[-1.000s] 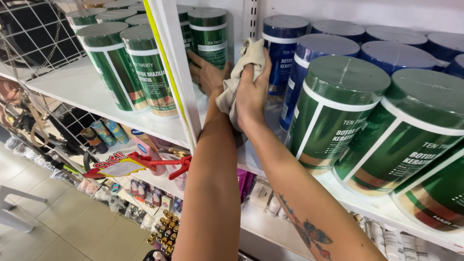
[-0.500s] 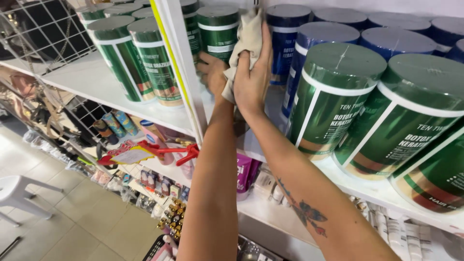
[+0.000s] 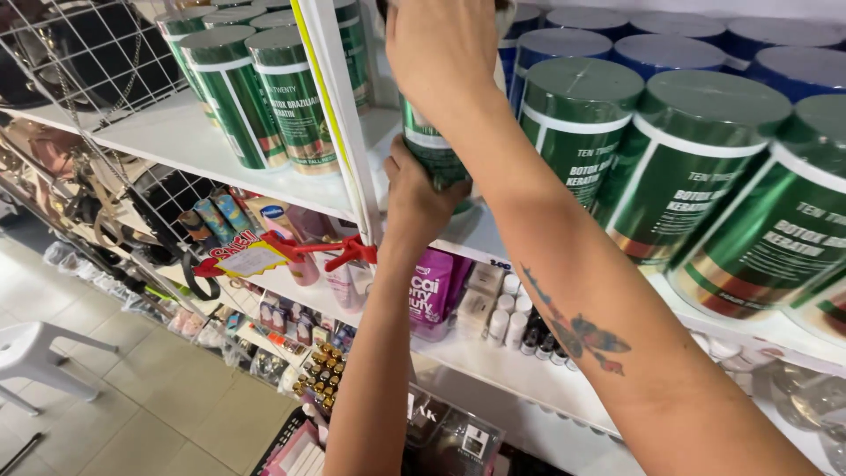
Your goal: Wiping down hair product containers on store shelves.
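A green jar (image 3: 434, 152) is lifted off the white shelf (image 3: 189, 145), just right of the white upright post (image 3: 345, 132). My left hand (image 3: 416, 196) grips the jar from below and behind. My right hand (image 3: 441, 48) presses down on the jar's top, covering the lid. A beige cloth (image 3: 505, 16) peeks out at the edge of that hand. My tattooed right forearm (image 3: 573, 326) crosses in front of the other green jars (image 3: 573, 132).
Rows of green jars (image 3: 705, 167) and blue-lidded jars (image 3: 573, 44) fill the shelf to the right. More green jars (image 3: 256, 97) stand left of the post. Small bottles and a pink pouch (image 3: 432, 295) sit on the lower shelf. A white plastic chair (image 3: 31, 353) is on the tiled floor.
The green jar has been pulled out from the shelf and lifted. My left hand moved under it, and my right hand with the cloth rose onto its top.
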